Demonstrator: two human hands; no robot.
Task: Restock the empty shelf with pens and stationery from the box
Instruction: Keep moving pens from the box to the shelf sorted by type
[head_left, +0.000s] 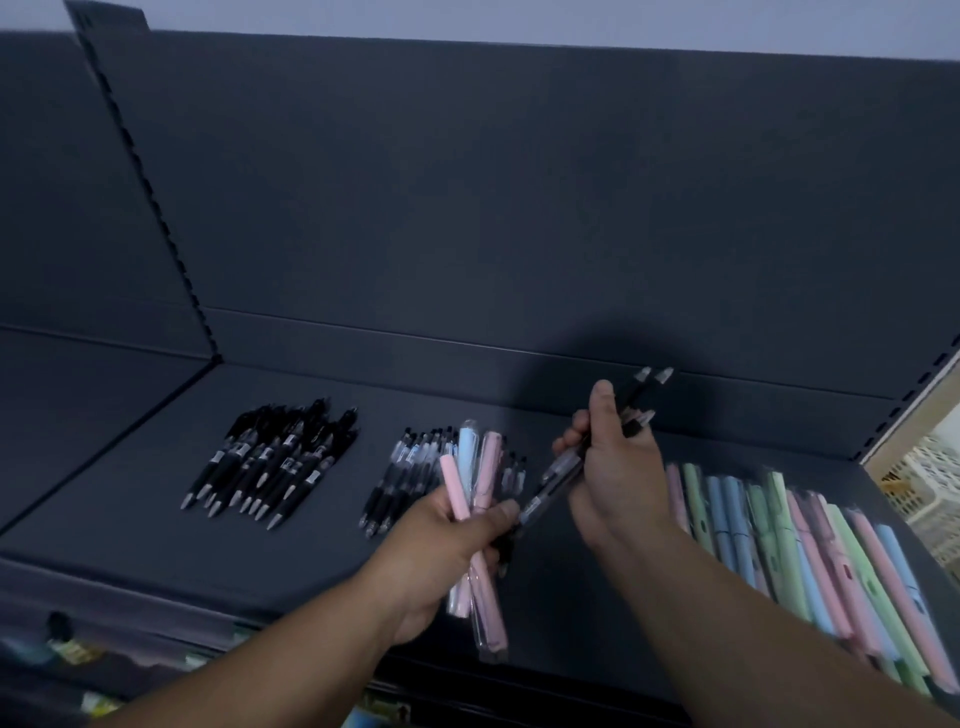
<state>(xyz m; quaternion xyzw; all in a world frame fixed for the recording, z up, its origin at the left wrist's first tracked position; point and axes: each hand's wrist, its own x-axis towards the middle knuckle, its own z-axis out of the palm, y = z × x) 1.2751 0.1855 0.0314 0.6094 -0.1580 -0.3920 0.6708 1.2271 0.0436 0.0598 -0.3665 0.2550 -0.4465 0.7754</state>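
Shelf (130, 519), dark, spans the frame and holds three lots: pastel pen row (810, 540) lower right, black pen pile (275, 462) centre left, clear-barrel pens (410, 467) centre. Left hand (441, 545) clenched round wrapped pink and blue pens (480, 467), bottom centre. Right hand (618, 467) grips dark pen bundle (556, 473), centre right. White basket (930, 478) right edge, contents unclear.

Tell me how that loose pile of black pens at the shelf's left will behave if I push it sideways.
The black pens look round-barrelled and lie loose, so they would probably roll and scatter rather than slide together. The shelf looks flat and smooth, offering little grip.
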